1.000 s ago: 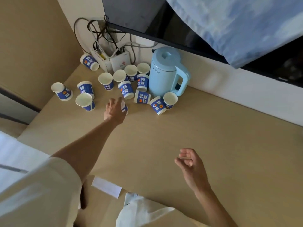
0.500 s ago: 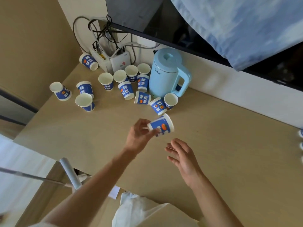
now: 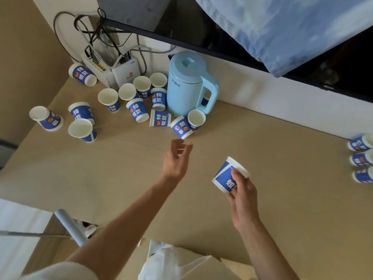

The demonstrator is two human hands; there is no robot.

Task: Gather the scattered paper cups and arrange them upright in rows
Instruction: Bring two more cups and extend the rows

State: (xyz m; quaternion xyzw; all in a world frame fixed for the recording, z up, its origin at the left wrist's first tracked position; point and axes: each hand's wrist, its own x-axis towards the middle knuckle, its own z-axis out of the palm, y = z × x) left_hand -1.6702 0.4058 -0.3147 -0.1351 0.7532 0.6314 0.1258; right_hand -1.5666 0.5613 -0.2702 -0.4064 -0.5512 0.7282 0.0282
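Observation:
My right hand (image 3: 243, 196) grips a blue-and-white paper cup (image 3: 227, 176), tilted, above the middle of the wooden desk (image 3: 282, 199). My left hand (image 3: 176, 158) hovers empty with fingers apart, just below a toppled cup (image 3: 180, 127). Several more cups lie scattered at the back left: some upright such as one at the left (image 3: 82, 130), others on their sides such as one by the kettle (image 3: 160, 118) and one at the far left (image 3: 46, 118). Three cups (image 3: 361, 158) stand in a column at the right edge, partly cut off.
A light-blue kettle (image 3: 187, 83) stands among the cups at the back. A white router (image 3: 126, 72) and tangled cables (image 3: 96, 31) fill the back-left corner. A dark monitor with blue cloth (image 3: 282, 27) hangs overhead. A white plastic bag (image 3: 161, 261) sits below the desk's front edge.
The cup passed from my left hand to my right hand, which carried it rightward. My left hand let go and now reaches back toward the scattered cups.

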